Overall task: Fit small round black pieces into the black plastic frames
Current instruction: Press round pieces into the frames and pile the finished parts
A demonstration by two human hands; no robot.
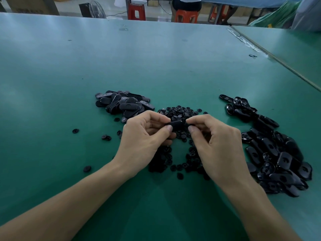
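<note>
One black plastic frame (pixel 177 125) is held above the green table (pixel 121 63) between both hands. My left hand (pixel 145 138) pinches its left end with thumb and fingers. My right hand (pixel 213 141) pinches its right end the same way. Under and behind the hands lies a heap of small round black pieces (pixel 180 112), which spreads toward me. Whether a round piece sits in the held frame cannot be seen.
A pile of black frames (pixel 124 104) lies at the left behind my left hand. A larger pile of black frames (pixel 278 153) stretches along the right. Stray round pieces (pixel 75 130) dot the table at the left. A seam (pixel 271 54) runs across the far right.
</note>
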